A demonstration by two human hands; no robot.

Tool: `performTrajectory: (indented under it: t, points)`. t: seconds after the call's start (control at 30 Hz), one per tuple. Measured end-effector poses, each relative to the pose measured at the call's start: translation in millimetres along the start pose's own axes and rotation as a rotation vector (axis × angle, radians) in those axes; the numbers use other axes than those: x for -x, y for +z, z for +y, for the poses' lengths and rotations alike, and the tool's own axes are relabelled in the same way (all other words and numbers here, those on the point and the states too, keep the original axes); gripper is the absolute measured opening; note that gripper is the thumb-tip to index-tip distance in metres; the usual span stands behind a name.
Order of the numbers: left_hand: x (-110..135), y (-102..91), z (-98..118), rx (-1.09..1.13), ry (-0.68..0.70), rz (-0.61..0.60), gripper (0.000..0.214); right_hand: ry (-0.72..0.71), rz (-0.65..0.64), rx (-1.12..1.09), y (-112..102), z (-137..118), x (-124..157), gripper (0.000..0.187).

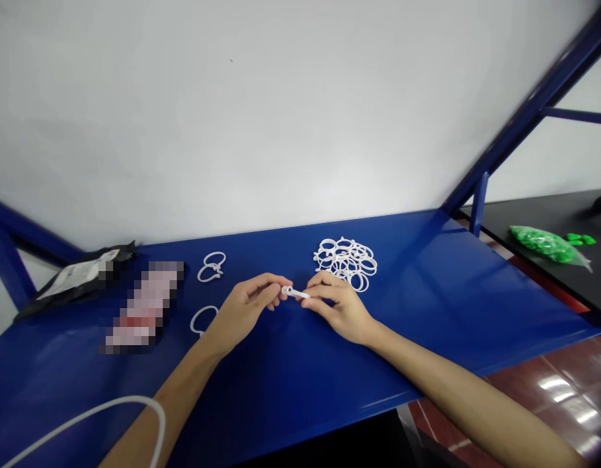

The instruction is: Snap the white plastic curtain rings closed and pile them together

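Over the middle of the blue table, my left hand (242, 312) and my right hand (346, 312) hold a white plastic ring (296, 293) between them, seen nearly edge-on. The left fingertips pinch its end with a small round knob or clasp; thumb and fingers of the right hand grip the other end. Just beyond my right hand lies a pile of similar white rings (346, 241). To the left of my left hand, two rings (214, 255) lie together, and a single ring (203, 311) is nearer, partly covered by my left wrist.
The blue table (427, 279) meets a pale wall. A black plastic package (80, 276) and a blurred-out item (149, 292) lie at left. A white cable (110, 402) crosses my left forearm. A bag of green pieces (544, 244) sits on a black surface at right.
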State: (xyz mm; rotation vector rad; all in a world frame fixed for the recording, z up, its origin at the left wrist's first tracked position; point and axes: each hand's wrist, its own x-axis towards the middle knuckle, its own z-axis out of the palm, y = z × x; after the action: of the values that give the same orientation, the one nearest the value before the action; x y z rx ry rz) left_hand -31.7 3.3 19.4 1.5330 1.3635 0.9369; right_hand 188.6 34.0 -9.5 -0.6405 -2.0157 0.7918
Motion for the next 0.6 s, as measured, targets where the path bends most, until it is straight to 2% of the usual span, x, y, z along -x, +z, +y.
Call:
performTrajectory:
  t: [0.07,0.17,0.27,0.4,0.47,0.6]
  points:
    - [1,3.1,0,0.017,0.021,0.005,0.029,0.089,0.023,-0.106,-1,-2,-1,0.022]
    - [2,10.5,-3,-0.009,0.071,0.053,0.027,0.205,-0.015,-0.233,0,-5,-2,0.022]
    - [0,15.1,-8,-0.015,0.095,0.069,0.022,0.276,-0.039,-0.239,4,-7,1,0.021]
    - [0,15.3,-10,-0.023,0.064,0.019,0.02,0.244,-0.011,-0.08,6,-9,4,0.019]
    - [1,14.9,-8,-0.066,0.07,0.035,0.017,0.211,-0.001,-0.035,5,-10,4,0.016]
    - [5,16.6,-4,-0.181,0.187,0.12,0.013,0.127,0.019,0.016,3,-10,3,0.018]
